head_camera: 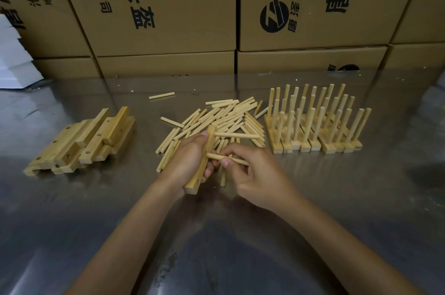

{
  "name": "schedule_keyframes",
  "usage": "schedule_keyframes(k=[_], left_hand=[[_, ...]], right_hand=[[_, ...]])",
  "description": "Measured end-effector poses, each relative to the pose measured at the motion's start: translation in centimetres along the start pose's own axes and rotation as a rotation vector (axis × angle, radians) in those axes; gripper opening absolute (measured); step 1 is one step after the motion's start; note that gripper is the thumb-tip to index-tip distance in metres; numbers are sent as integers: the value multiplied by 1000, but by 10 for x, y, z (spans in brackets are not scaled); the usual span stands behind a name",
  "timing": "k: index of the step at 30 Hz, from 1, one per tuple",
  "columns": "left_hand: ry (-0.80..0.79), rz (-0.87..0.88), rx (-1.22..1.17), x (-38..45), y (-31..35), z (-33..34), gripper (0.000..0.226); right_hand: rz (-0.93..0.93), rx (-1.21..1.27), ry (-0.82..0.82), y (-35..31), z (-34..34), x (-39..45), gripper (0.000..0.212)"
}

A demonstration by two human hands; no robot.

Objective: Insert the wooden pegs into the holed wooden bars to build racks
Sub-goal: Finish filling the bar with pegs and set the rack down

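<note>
My left hand grips a holed wooden bar, held on edge above the table. One peg sticks out sideways from the bar's upper end. My right hand pinches a second peg and holds its tip against the bar's middle. Behind both hands lies a loose heap of pegs. A stack of bare holed bars lies at the left. Several finished racks with upright pegs stand at the right.
The work surface is a shiny metal table. Printed cardboard boxes form a wall along its far edge. White foam pieces sit at the far left. One stray peg lies behind the heap.
</note>
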State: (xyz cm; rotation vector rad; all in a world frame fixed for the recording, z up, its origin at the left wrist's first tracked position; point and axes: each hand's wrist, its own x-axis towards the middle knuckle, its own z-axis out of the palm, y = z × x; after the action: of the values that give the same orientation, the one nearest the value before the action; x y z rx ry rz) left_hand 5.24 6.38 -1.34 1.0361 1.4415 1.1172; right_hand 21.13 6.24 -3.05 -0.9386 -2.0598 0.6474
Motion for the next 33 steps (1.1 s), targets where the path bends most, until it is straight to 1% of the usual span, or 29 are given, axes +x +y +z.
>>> schedule_keyframes(k=[2, 4, 8, 13, 17, 20, 22, 24, 25, 26, 27, 28, 30, 31, 33], left_hand=[[1, 16, -1, 0, -1, 0, 34], [6, 38, 17, 1, -3, 1, 34], [-10, 103, 44, 1, -8, 5, 41], [-22, 179, 68, 3, -10, 5, 39], [-26, 183, 109, 4, -13, 5, 42], [-20, 146, 59, 5, -13, 5, 34], [-20, 142, 10, 6, -11, 5, 28], [16, 140, -24, 9, -10, 3, 30], [51, 127, -41, 10, -10, 2, 32], [95, 102, -64, 13, -10, -1, 31], [141, 71, -91, 15, -10, -4, 30], [181, 47, -113, 18, -10, -8, 31], [243, 39, -133, 22, -9, -16, 36], [265, 47, -134, 24, -9, -19, 37], [278, 57, -138, 24, -8, -22, 38]], right_hand=[[-51, -48, 6, -1, -2, 1, 13], [-64, -71, 5, -1, -5, 2, 14], [23, -69, -10, 3, -6, 2, 16], [52, -7, 0, 1, -6, 2, 19], [63, -13, -6, 0, -7, 2, 18], [56, -20, 33, -2, -10, 4, 16], [43, 29, 53, -3, -13, 5, 13], [84, 119, 19, -2, -16, 7, 6], [142, 145, -12, 1, -18, 8, 16], [211, 144, -41, 6, -19, 9, 31], [267, 101, -58, 12, -20, 10, 43], [285, 6, -58, 18, -20, 10, 48], [211, -252, -62, 28, -19, 8, 47], [154, -343, -95, 31, -17, 6, 44], [81, -417, -193, 35, -14, 5, 36]])
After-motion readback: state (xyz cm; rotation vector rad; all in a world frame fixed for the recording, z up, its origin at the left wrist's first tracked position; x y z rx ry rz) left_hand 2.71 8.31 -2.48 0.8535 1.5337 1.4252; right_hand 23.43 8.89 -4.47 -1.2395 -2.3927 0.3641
